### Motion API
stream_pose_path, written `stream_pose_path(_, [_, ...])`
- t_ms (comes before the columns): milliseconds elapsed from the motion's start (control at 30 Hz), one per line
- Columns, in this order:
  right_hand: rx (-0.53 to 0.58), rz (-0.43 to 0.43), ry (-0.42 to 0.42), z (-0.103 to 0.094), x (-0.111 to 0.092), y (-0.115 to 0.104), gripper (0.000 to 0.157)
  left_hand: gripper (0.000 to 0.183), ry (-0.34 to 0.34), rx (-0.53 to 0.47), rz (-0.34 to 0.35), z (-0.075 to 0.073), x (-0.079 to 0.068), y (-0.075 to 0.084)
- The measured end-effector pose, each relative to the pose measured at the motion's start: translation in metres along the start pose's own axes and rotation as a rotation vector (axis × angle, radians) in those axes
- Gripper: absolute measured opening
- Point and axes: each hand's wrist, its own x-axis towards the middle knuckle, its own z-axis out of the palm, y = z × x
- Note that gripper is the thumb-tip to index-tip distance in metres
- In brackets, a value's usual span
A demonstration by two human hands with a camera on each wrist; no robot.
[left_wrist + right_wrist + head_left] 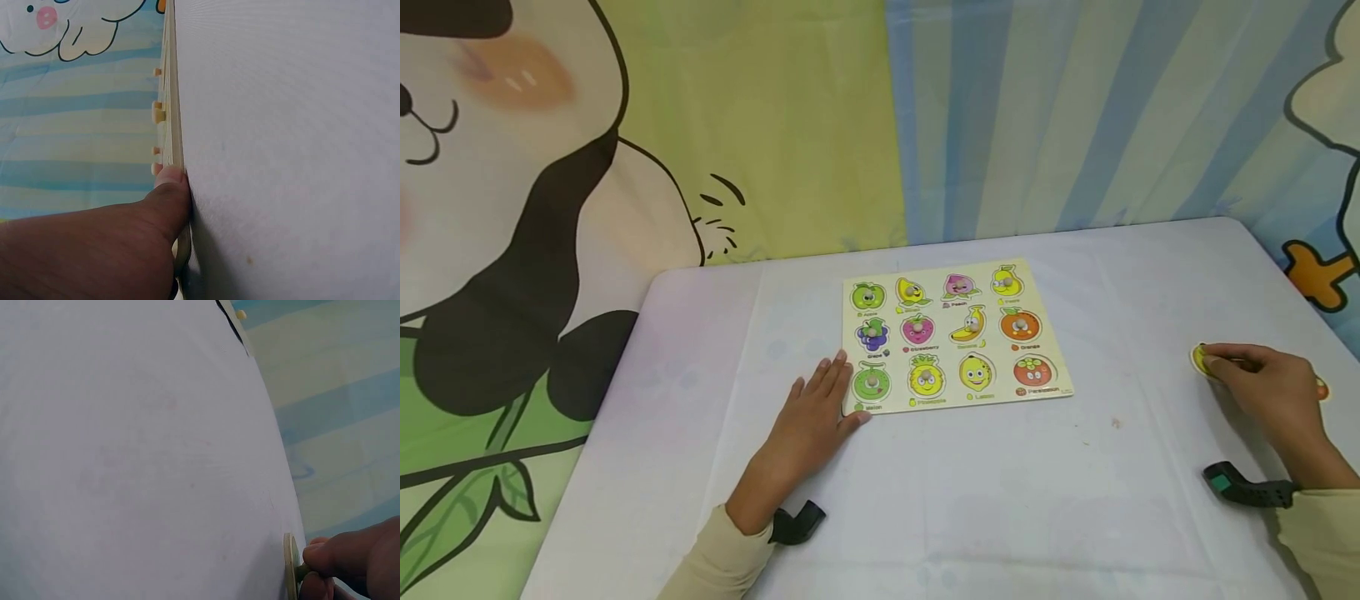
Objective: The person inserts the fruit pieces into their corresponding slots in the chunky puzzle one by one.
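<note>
A fruit puzzle board with several knobbed pieces lies on the white table. My left hand rests at its near left corner, fingers fairly straight along the left side and thumb at the front edge. In the left wrist view the thumb touches the board's edge. Far to the right, my right hand pinches a yellow round puzzle piece, mostly hidden behind the fingers. The right wrist view shows that piece edge-on, with its knob between thumb and finger.
A red-orange piece peeks out on the table just beyond the right hand. White cloth covers the table, and a printed curtain hangs behind it. Black straps sit at both wrists.
</note>
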Motion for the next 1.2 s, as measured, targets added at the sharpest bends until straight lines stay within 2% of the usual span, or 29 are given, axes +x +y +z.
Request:
stream_pose_path(167, [-0.056,-0.034,-0.026,-0.005,0.001,-0.003,0.04,0.083,-0.003,0.001,-0.004,0.0,0.001,0.001])
stream_pose_path(333, [-0.139,-0.026,-0.09,-0.013,0.006,0.002,0.04,0.082,0.0,-0.002,0.004,0.001,0.002,0.003])
stream_pose_path(533, [-0.186,-0.065,-0.133,-0.014,0.015,0.004,0.031,0.082,-0.003,0.016,0.009,0.001,0.003,0.003])
stream_pose_path(733, [-0.126,-0.039,-0.153,-0.01,0.018,0.009,0.03,0.082,-0.005,0.014,0.003,-0.001,0.001,0.002])
stream_pose_path(833, [-0.112,-0.057,-0.147,-0.008,0.019,0.012,0.03,0.082,-0.001,0.008,0.001,-0.002,0.0,0.001])
stream_pose_path(1033, [-0.123,-0.063,-0.144,-0.011,0.011,-0.007,0.031,0.082,0.007,-0.024,-0.006,-0.002,-0.001,0.001])
stream_pose_path(1200, [-0.082,-0.055,-0.168,-0.016,0.001,-0.027,0.038,0.082,0.011,-0.027,0.001,-0.002,-0.002,0.001])
